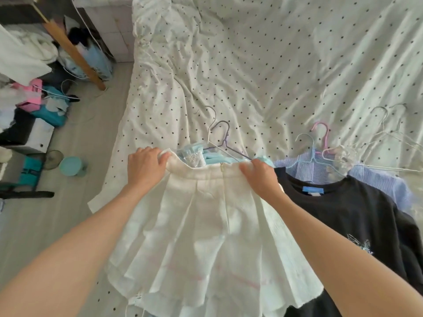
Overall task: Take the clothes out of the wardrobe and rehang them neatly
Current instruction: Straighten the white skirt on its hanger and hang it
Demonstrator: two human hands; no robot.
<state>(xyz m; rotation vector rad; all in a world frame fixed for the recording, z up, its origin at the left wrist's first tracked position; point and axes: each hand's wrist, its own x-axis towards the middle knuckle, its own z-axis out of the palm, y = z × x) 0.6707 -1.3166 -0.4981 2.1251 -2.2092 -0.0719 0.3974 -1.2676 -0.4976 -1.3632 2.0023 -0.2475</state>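
White pleated skirt (206, 225): spread flat on the dotted bedsheet (274, 65), waistband away from the person. Left hand (146, 165) and right hand (261, 177) each grip a waistband end, fingers curled over the fabric. Beyond the skirt: pale blue garment (215, 156) on a wire hanger (223, 143). Right of the skirt: black T-shirt (348, 213) (overlapping a striped blue shirt (375, 179)).

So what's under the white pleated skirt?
Above the white pleated skirt's waistband a light blue garment on a purple hanger peeks out; the rest is covered. The dotted bedsheet lies beneath.
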